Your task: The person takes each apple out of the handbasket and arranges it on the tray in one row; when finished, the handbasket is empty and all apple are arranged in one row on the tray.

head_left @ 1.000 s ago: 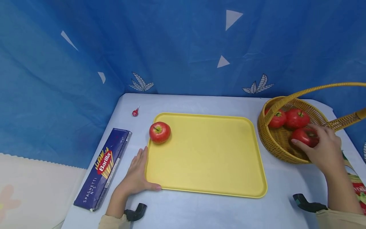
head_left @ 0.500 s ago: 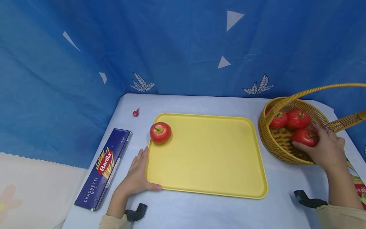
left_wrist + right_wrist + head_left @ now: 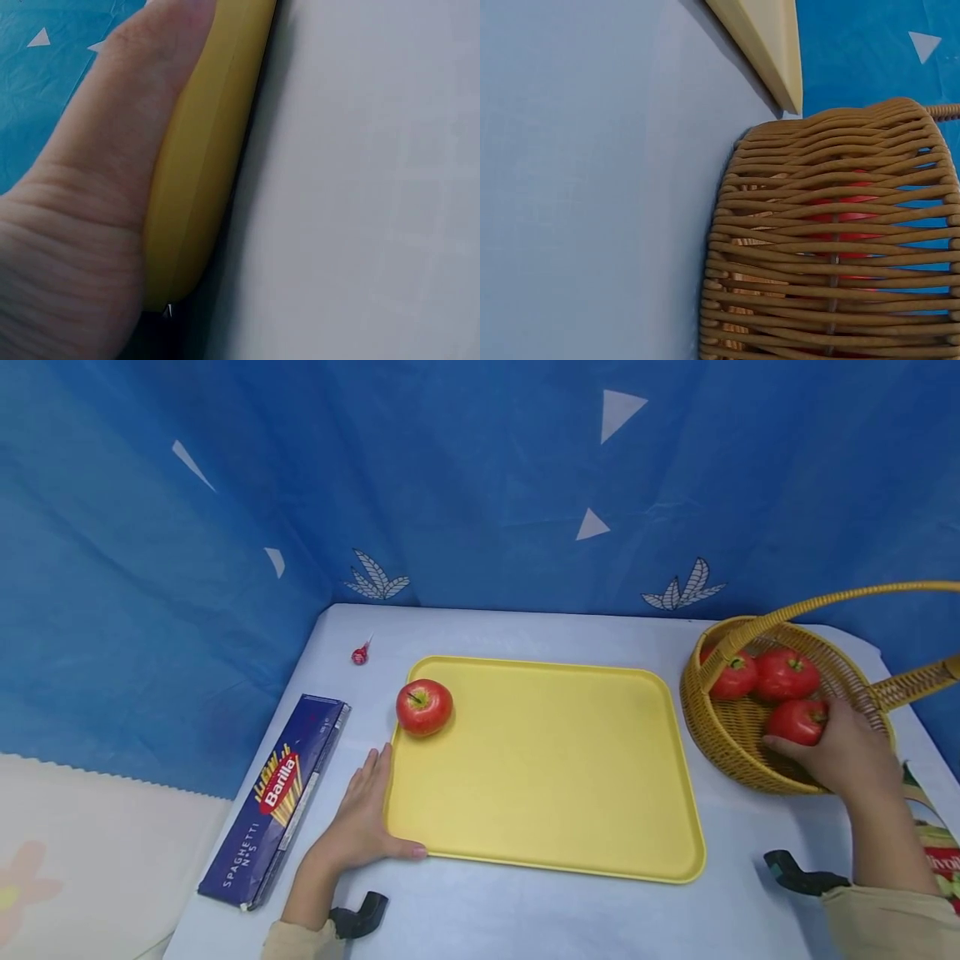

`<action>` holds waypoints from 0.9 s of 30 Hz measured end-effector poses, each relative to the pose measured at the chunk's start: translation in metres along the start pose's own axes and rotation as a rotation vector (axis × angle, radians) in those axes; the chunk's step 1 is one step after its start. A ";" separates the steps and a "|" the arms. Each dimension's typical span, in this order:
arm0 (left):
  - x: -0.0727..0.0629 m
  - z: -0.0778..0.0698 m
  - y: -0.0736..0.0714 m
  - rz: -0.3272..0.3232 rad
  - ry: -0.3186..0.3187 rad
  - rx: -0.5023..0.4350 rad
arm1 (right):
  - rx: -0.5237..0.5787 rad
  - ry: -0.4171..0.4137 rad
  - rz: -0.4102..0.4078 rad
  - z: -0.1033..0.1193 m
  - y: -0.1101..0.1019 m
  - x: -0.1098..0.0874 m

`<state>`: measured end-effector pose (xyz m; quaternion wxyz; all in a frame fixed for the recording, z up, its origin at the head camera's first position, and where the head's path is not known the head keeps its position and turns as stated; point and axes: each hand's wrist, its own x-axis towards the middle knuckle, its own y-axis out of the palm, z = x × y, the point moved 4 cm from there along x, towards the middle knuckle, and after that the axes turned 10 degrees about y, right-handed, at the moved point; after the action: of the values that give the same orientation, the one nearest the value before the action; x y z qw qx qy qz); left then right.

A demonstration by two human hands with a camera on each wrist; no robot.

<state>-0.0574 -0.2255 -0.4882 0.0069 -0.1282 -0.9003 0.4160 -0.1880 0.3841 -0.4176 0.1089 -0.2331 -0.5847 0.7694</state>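
Observation:
My left hand (image 3: 358, 822) rests against the near left corner of a yellow tray (image 3: 555, 777), fingers straight along its left side and thumb along its front edge. In the left wrist view the thumb lies against the tray's yellow rim (image 3: 199, 150). One red apple (image 3: 424, 707) sits in the tray's far left corner. On the right, my right hand (image 3: 855, 756) reaches into a wicker basket (image 3: 708, 743) and holds a red apple (image 3: 795, 722) between thumb and fingers; the fingertips are hidden. Two more apples, a left one (image 3: 732, 677) and a right one (image 3: 787, 674), lie behind it.
A blue spaghetti box (image 3: 273, 802) lies left of the tray, and a small red lollipop (image 3: 360, 653) behind it. The basket's tall handle (image 3: 847, 596) arches over its opening. A colourful package (image 3: 937, 852) is partly hidden by the right forearm. Blue cloth (image 3: 480, 485) hangs behind.
The apple in my right hand has turned slightly, and the hand has shifted a little around it. My left hand keeps its place on the tray. The whole head view drifts slightly.

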 end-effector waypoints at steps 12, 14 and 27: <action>0.000 -0.002 -0.001 -0.002 0.003 -0.006 | 0.150 0.006 -0.154 0.010 -0.011 -0.025; 0.000 -0.002 -0.002 -0.003 0.005 -0.006 | 0.185 -0.005 -0.177 0.015 -0.016 -0.035; 0.000 -0.002 -0.001 0.007 -0.010 -0.014 | 0.370 -0.354 -0.264 0.091 -0.032 -0.121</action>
<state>-0.0577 -0.2249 -0.4858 0.0002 -0.1293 -0.9027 0.4105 -0.1308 0.2631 -0.3409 0.1451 0.0066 -0.4695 0.8709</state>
